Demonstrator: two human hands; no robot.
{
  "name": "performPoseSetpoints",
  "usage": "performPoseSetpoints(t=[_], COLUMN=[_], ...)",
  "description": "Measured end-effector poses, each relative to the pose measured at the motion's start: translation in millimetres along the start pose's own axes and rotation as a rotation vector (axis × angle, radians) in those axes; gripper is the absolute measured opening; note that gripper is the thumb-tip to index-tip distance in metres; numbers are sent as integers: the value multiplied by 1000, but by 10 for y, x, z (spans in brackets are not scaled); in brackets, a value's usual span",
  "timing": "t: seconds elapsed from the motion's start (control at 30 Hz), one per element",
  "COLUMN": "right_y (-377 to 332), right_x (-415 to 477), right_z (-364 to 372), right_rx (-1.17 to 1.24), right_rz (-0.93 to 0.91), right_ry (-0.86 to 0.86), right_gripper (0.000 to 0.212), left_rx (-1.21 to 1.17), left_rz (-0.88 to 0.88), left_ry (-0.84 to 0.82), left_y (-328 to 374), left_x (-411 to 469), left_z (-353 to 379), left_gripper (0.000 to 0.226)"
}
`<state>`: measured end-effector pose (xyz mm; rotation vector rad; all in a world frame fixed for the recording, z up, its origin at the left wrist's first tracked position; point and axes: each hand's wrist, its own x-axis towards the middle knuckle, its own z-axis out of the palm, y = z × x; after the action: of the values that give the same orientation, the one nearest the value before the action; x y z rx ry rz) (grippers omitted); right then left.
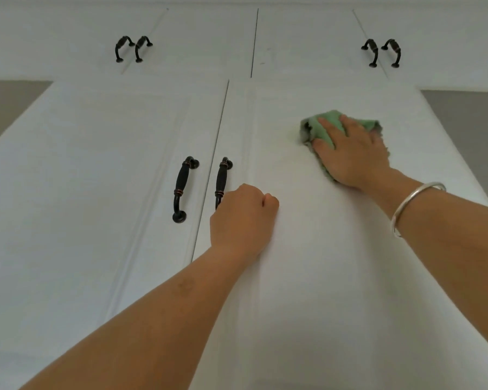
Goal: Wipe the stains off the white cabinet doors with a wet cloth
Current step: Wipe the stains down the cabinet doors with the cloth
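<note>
Head, crumpled green cloth [330,116] (grey-edged), handle [222,175] gripped

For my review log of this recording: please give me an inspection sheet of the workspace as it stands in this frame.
surface: right lower cabinet door, white and shut; no stain plainly visible on it. The upper door above shows faint small marks near its left edge.
job's things: green cloth, bunched, lying against the right lower cabinet door.
clutter: nothing seen.
grips: right hand flat with straight fingers, pressing the green cloth. Left hand curled at the lower end of that door's black handle; whether it holds it is hidden.
cables: nothing seen.
surroundings: left lower door, shut, with a matching handle; grey wall on both sides; silver bangle on the right wrist.
</note>
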<state>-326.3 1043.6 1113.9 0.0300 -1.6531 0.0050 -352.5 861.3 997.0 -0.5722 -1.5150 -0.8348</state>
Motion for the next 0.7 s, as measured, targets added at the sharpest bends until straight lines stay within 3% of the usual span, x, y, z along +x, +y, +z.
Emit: performPoseSetpoints(t=[0.1, 0.3, 0.53, 0.7], right_y=[-276, -839, -468, 176], right_x=[138, -78, -650, -801], right_z=[29, 167, 159, 53], right_rx=[14, -6, 18, -4], right_rz=[106, -254, -358, -171], right_ry=[-12, -34, -34, 26], right_gripper=[54, 52, 52, 52], left_rx=[6, 16, -7, -9], left_rz=[16, 35, 62, 35], left_ry=[-4, 30, -51, -59], left_y=[3, -4, 5, -32], left_x=[12, 17, -18, -5], left_z=[21, 25, -57, -31], left_gripper=[40, 41, 36, 32])
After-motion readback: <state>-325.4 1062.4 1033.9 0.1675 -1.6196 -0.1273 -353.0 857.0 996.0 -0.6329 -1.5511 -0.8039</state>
